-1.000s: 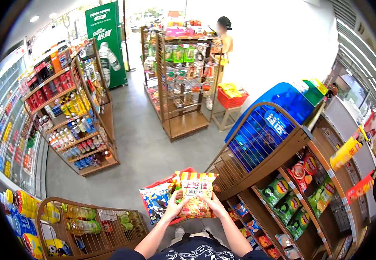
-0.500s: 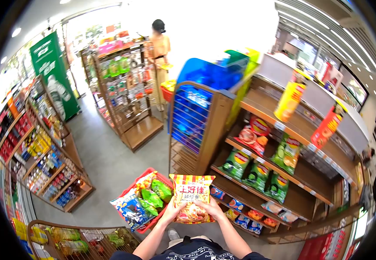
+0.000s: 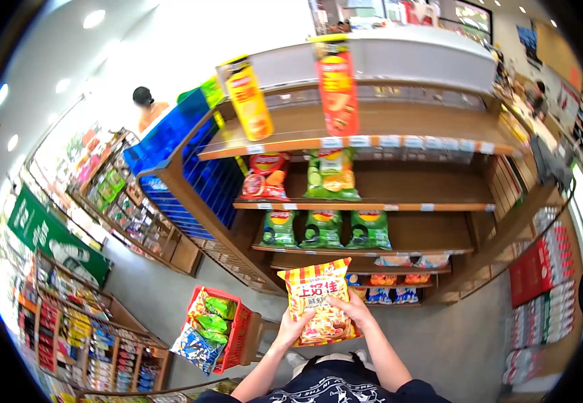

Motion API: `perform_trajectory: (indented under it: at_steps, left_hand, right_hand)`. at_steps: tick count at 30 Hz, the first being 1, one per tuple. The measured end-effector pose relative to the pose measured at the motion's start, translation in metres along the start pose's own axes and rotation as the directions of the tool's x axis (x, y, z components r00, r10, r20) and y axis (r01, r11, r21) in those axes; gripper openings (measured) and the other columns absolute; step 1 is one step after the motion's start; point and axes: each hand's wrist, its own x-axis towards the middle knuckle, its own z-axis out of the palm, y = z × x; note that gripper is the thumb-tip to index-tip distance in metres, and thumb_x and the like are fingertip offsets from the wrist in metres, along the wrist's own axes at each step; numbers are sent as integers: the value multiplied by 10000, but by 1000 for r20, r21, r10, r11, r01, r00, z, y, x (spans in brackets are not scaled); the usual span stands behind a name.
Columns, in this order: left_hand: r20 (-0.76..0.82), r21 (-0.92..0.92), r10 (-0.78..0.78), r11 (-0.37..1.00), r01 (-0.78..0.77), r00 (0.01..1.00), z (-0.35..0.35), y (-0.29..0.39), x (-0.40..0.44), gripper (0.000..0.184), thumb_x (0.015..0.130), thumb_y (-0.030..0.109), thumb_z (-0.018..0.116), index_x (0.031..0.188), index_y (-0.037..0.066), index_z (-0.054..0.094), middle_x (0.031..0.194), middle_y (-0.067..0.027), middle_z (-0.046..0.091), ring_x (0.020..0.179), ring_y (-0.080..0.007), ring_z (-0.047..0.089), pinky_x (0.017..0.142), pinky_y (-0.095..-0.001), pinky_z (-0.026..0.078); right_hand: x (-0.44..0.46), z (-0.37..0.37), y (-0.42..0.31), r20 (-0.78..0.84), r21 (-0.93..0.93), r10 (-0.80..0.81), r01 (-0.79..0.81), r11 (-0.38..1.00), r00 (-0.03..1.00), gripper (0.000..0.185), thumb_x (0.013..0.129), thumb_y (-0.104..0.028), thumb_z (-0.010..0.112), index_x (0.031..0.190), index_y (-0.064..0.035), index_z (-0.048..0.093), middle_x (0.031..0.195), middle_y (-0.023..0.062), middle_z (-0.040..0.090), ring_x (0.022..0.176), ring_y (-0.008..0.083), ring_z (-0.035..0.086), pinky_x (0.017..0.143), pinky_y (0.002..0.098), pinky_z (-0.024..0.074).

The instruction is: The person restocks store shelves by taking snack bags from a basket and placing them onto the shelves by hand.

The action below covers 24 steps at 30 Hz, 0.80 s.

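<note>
Both hands hold one snack bag (image 3: 321, 285), yellow and red striped at the top, with large red characters and a picture of food. My left hand (image 3: 295, 327) grips its lower left side and my right hand (image 3: 353, 307) its right side, thumbs on the front. To the left stands a red shopping basket (image 3: 237, 336) with green bags (image 3: 216, 322) and a blue-and-white bag (image 3: 197, 349). Beyond the bag is a brown shelf rack (image 3: 405, 185) carrying green chip bags (image 3: 322, 230), a red chip bag (image 3: 266, 178), a yellow canister (image 3: 247, 101) and a red canister (image 3: 337, 87).
A blue display (image 3: 170, 148) adjoins the rack's left end. Drink shelves (image 3: 96, 329) stand at lower left, near a green banner (image 3: 56, 235). Packs of bottles (image 3: 543, 316) line the right side. One person (image 3: 146, 107) is far left, another (image 3: 538, 101) far right.
My view has turned right, so the rack now faces me and the basket sits farther left. The snack bag stays in both hands, now slightly tilted.
</note>
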Motion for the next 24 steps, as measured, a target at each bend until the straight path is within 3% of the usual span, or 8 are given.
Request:
perform_trajectory:
  at_steps: [6,12,19,24]
  left_hand:
    - [59,115,-98,989,91,993,93,-10,0,417,882,142,658,1213,-53,495,1136,-129,618,981,-169,620,858,-306,517]
    - [182,181,-125,979,91,975,130,-20,6,433,889,162,659,1229,-45,489,1155,-115,613,994,-151,606,867,-293,498]
    - [275,210,-125,975,67,953,123,-18,-9,441,900,152,637,1263,-33,467,1182,-103,601,1023,-147,596,897,-300,490]
    - [282,76,-60,996,40,957,72,-17,-31,450,899,150,640,1270,-28,458,1191,-96,596,1046,-142,581,910,-295,479]
  right_hand:
    - [-41,-82,-19,-127,97,-72,85,992,989,567,761,-129,776,1251,-27,508,1141,87,633,1007,160,617,875,300,497]
    - [-77,-112,-41,-231,87,-107,130,988,967,578,756,-122,780,1256,-28,506,1149,96,631,1007,166,620,876,303,497]
    - [-101,-97,-34,-332,17,-128,142,990,934,557,740,-105,794,1225,-23,531,1142,98,638,1007,166,622,875,309,500]
    - [-102,-47,-20,-298,-60,-112,98,993,948,560,731,-94,800,1219,-21,535,1130,87,644,1006,156,618,883,306,493]
